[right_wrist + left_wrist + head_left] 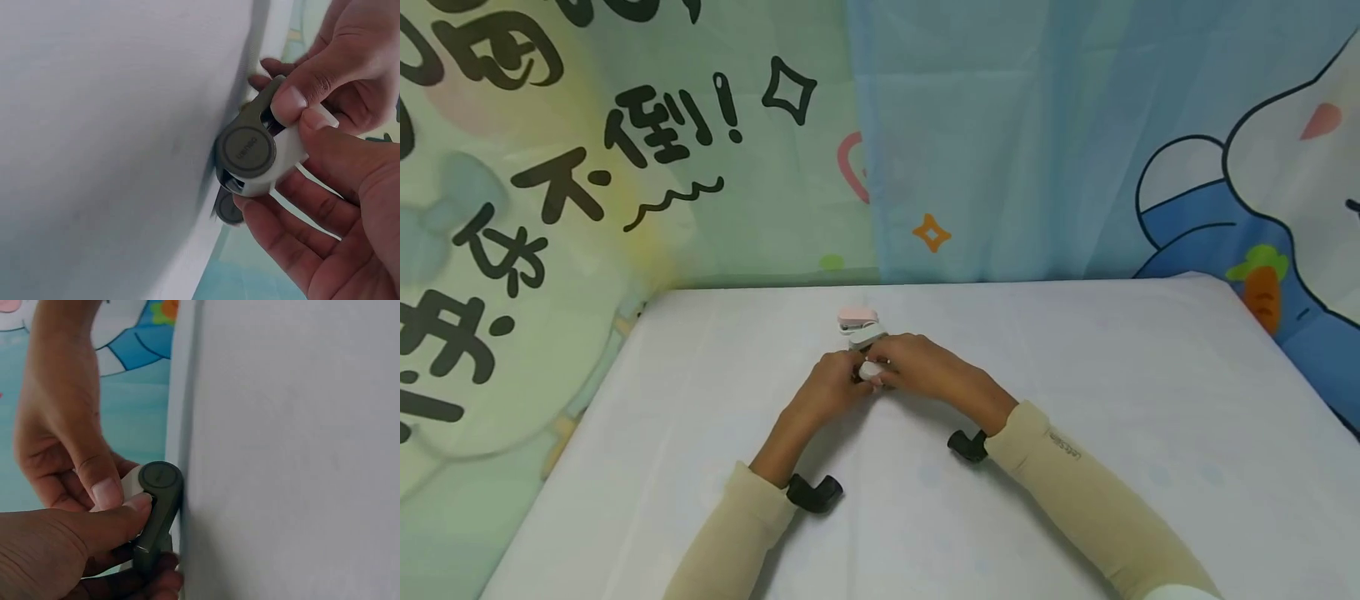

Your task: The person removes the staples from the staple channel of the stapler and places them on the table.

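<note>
Both hands meet at the middle of the table around a small stapler (pixel 248 152), with a dark grey-green arm and a white part joined at a round disc. The left hand (pixel 835 382) grips the dark arm, its thumb pressed on the side near the opening. My right hand (pixel 917 363) pinches the white part (pixel 292 149) between thumb and fingers. A dark slot and a bit of metal show beside the disc. In the head view the fingers hide most of the stapler.
Just beyond the hands lie a pink-topped stapler (pixel 857 317) and a pale white-green one (pixel 867 336), close together. A white cloth covers the table (pixel 1112 367). Printed curtains (pixel 1000 167) hang behind its far edge. Each wrist bears a black camera mount (pixel 815 493).
</note>
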`<state>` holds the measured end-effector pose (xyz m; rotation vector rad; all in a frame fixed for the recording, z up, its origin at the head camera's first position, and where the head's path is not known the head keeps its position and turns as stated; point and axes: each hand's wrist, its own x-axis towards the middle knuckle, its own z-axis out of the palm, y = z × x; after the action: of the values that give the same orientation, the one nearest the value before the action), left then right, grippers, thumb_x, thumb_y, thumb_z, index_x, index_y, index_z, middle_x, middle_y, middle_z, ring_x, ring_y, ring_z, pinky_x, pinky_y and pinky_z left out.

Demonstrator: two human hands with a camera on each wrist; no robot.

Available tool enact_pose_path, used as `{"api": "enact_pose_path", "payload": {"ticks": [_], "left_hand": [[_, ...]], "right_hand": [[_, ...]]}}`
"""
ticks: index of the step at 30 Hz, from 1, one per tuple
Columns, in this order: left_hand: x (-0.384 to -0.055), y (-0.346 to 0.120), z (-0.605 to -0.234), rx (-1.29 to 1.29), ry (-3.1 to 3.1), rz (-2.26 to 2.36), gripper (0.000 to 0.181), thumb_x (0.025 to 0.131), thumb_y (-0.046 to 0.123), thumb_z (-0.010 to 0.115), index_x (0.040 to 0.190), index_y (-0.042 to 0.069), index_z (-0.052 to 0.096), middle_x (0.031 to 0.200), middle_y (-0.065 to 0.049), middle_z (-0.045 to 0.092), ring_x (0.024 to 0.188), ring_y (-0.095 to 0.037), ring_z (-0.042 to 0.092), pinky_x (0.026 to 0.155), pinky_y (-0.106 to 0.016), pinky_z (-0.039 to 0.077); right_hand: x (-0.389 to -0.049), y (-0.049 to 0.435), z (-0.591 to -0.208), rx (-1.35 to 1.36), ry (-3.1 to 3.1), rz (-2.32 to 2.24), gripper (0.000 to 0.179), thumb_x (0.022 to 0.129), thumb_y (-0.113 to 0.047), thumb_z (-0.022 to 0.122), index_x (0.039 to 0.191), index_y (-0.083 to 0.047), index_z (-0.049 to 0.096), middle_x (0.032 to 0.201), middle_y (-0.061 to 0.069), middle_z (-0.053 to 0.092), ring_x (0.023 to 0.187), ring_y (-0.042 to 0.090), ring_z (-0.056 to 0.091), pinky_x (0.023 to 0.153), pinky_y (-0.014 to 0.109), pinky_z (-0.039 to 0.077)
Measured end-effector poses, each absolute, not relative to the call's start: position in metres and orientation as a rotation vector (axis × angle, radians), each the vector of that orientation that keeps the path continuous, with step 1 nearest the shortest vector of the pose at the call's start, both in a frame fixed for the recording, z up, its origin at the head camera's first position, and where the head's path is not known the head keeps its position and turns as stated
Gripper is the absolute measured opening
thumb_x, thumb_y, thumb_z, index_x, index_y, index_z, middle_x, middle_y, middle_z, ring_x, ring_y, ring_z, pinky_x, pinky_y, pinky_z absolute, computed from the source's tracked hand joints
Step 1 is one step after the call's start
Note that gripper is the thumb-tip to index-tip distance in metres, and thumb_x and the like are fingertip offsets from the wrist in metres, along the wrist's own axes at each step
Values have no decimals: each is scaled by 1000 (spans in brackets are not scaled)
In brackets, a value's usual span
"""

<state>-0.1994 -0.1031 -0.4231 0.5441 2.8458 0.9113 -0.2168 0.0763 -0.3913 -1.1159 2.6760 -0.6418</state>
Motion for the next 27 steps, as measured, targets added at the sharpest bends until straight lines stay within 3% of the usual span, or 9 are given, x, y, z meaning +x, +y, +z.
{"api": "enact_pose_path", "payload": {"ticks": [6,12,20,24,27], "left_hand": [[-197,-101,-422,581,2767,1012,17,86,15,77,83,5,63,68,2,51,62,-11,45,55,-25,36],[-197,-99,-425,548,2689,1047,25,83,18,80,78,6,58,63,2,48,58,-11,45,54,-26,38],[-197,-103,-436,519,2634,1065,24,80,16,82,83,4,61,76,0,59,68,-12,51,60,-27,43],[-200,-106,-435,485,2621,1071,24,80,17,82,86,5,62,81,-1,60,71,-14,52,63,-28,43],[-203,-110,-433,506,2600,1073,24,79,16,82,89,6,63,81,-1,59,72,-14,51,65,-28,43]], "right_hand": [[-205,86,-388,-1109,2687,-655,28,91,-16,70,118,-13,64,108,0,65,99,15,60,84,35,47],[-199,91,-391,-1323,2706,-529,25,96,-10,62,118,-20,69,91,-1,58,74,12,50,64,30,43],[-200,104,-397,-1080,2505,-893,27,97,-2,57,121,-13,54,112,5,61,101,18,58,84,38,46],[-207,112,-393,-1058,2458,-932,26,97,-3,58,122,-11,52,105,5,65,99,20,62,81,38,48],[-212,118,-388,-985,2507,-862,24,92,-3,63,113,-11,56,99,4,67,89,20,61,76,37,47]]}}
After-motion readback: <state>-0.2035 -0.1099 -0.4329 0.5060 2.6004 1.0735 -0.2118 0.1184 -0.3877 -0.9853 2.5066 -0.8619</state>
